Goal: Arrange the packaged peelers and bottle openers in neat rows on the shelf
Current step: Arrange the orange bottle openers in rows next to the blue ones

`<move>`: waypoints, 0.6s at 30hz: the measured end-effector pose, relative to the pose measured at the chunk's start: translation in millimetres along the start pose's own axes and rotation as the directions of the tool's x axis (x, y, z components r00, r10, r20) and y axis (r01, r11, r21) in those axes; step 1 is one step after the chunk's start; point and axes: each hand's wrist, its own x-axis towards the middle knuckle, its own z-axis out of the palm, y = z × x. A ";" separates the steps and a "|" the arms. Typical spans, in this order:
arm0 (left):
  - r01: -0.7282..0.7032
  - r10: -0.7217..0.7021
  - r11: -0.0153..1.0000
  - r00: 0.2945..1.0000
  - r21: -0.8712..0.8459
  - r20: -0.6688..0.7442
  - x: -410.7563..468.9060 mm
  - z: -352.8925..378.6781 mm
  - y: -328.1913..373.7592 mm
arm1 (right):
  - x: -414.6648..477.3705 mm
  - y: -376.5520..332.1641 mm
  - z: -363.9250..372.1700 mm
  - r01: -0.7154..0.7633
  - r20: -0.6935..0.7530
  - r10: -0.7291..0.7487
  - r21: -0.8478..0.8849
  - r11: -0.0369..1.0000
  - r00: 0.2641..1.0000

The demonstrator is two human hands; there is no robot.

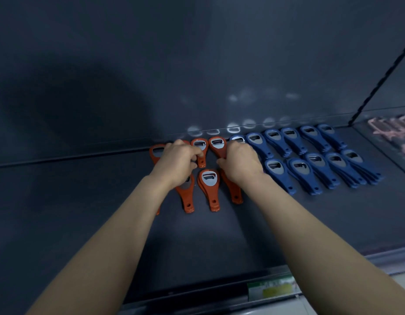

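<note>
On my feed both hands are working in the orange bottle openers [209,189], which lie on the left half of the dark shelf [83,201]. The left hand [178,160] has its grip curled in, fingertips pinching the handle of the back-row opener [199,146]. The right hand [240,162] is curled over the handle end of the neighbouring back opener [217,144]; as far as I can see it has hold of that one, though the fingers hide the contact.

My read is that the job is past halfway. The blue bottle openers [310,160] to the right already sit in two tidy rows of small stacks, all heads pointing to the back wall, evenly spaced. One more blue one shows just behind the right hand's knuckles.

The orange set is rougher. There is a back row and a front row, but the spacing is uneven, the front ones lean at different angles, and one at the far left [156,153] sits skewed, partly under the left wrist. I would say squaring those up is what remains here.

Beyond the black divider [379,83] I can make out something pink [392,130], too blurred to tell whether it is the peelers, so I cannot judge that part. A green price label [272,289] sits on the shelf's front edge.
</note>
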 end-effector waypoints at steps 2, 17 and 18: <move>0.000 0.001 1.000 1.000 -0.004 0.010 0.9 0.7 -0.7 | 1.1 -0.3 2.9 0.005 0.010 -0.005 0.002 1.000 1.000; -0.137 0.139 0.982 0.990 -0.133 0.002 -40.8 -9.6 18.0 | -16.9 13.3 -9.5 0.051 -0.015 -0.049 0.131 0.990 0.999; -0.123 0.129 0.981 0.991 -0.147 0.026 -46.0 -9.1 19.8 | -22.2 15.7 -10.2 0.046 0.002 -0.047 0.151 0.987 0.999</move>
